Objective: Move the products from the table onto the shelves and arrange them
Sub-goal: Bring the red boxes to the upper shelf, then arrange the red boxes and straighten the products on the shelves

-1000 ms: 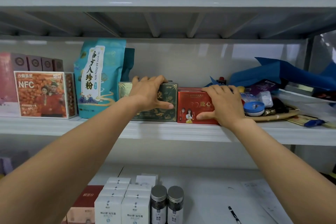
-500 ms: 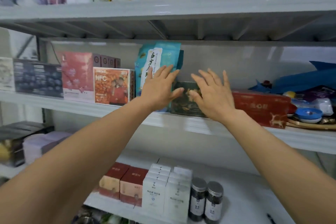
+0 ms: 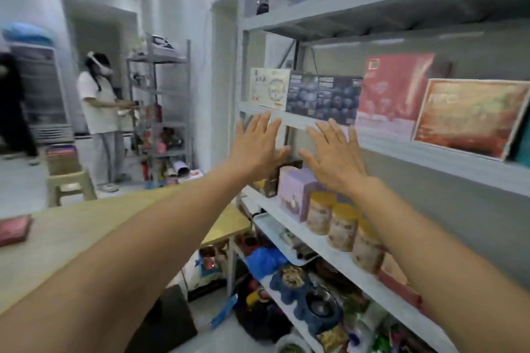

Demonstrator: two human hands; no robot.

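1. Both hands were raised in front of the left end of the shelving. The left hand (image 3: pixel 258 146) and right hand (image 3: pixel 334 156) were flat, fingers straight and spread, and held nothing. The frame was blurred, so I could not tell whether they touched anything.
2. The middle shelf (image 3: pixel 430 159) carried a row of upright boxes: a white box (image 3: pixel 269 89), a dark blue box (image 3: pixel 324 99), a pink box (image 3: pixel 393 97), and an orange-red box (image 3: pixel 470 117) standing right at the front lip.
3. Below, a lilac box (image 3: pixel 295 192) stood beside three yellow-lidded cans (image 3: pixel 344 226), all close to the lower shelf's edge. The right forearm crossed just in front of them.
4. One product to move was visible: a flat red box (image 3: pixel 14 229) at the far left of the tabletop (image 3: pixel 86 238), well apart from both hands. Others may have lain out of frame.
5. Judgement: the hands were between placements, and a reach to the tabletop was likely next.
6. Risks:
   - A low swing of the right arm leftward could clip the cans and roll them off.
   - A brush of the fingers could tip the orange-red box forward.
   - Another person (image 3: pixel 97 112) worked at a farther rack, and a stool (image 3: pixel 68 183) stood past the tabletop. Both were well clear.
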